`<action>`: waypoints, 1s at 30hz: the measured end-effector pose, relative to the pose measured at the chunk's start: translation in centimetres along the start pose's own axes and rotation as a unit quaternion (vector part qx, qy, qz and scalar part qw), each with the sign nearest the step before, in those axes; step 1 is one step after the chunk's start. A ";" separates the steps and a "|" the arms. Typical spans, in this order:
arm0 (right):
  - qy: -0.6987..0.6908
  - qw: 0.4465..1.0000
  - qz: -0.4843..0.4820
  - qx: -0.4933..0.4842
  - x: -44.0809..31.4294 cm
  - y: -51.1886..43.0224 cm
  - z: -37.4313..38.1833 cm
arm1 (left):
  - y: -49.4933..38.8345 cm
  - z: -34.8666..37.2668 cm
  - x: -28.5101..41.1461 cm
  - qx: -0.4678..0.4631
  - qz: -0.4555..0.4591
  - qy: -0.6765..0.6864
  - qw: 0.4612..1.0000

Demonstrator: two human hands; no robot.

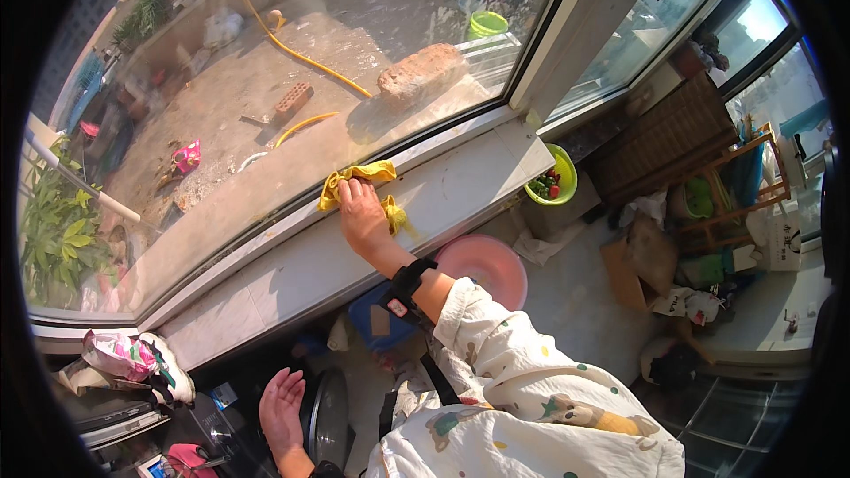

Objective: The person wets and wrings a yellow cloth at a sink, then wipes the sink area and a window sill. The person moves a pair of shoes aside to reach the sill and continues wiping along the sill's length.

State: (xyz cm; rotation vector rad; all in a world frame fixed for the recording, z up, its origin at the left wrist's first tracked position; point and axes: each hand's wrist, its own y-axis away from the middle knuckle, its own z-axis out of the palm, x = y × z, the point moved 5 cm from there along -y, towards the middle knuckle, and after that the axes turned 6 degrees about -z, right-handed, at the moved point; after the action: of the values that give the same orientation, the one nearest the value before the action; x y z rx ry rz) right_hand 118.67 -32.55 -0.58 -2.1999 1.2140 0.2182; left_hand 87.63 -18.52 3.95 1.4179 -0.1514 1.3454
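Observation:
My right hand (364, 214) presses a crumpled yellow cloth (360, 174) against the bottom rail of the window frame (292, 214). One end of the cloth hangs over the white tiled sill (292, 289). Behind the rail, the window glass (219, 166) looks out on a yard. Low in the view, my left hand (282, 408) is raised with nothing in it, its fingers loosely extended. Close beside that hand is a round dark lid with a metal rim (330, 421).
Below the sill stand a pink basin (488, 265) and a blue container (378, 318). A lime-green basket (564, 176) with red and green produce sits by the sill's right end. Shoes (169, 372) lie at the left end. Boxes and bags (654, 245) crowd the right side.

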 end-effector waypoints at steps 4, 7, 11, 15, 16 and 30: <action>-0.106 0.991 -0.076 -0.027 -7.0 0.3 2.6 | 1.3 -1.2 -0.3 0.015 0.001 0.010 1.000; -0.246 0.968 -0.041 -0.013 -8.1 -0.6 3.0 | 2.3 -2.1 -0.5 0.038 -0.007 0.018 0.999; -0.630 0.745 0.198 -0.090 -3.4 -1.9 2.0 | 3.4 -2.4 -0.5 0.035 0.006 0.035 0.999; -0.835 0.520 0.180 -0.018 3.9 -3.0 -3.5 | 3.6 -2.3 -0.7 0.029 0.004 0.042 0.999; -0.821 0.541 0.181 0.028 6.2 -3.1 -4.6 | 3.5 -2.1 -0.7 0.017 0.009 0.041 0.999; -0.003 0.950 0.199 0.240 11.2 2.9 -7.2 | 2.4 0.1 -1.0 -0.003 -0.011 0.028 1.000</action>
State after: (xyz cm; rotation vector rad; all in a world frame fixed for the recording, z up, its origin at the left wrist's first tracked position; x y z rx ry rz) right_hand 121.65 -45.84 -0.71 -1.5275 1.5151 0.0768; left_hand 85.62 -20.00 4.69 1.3722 -0.1026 1.3641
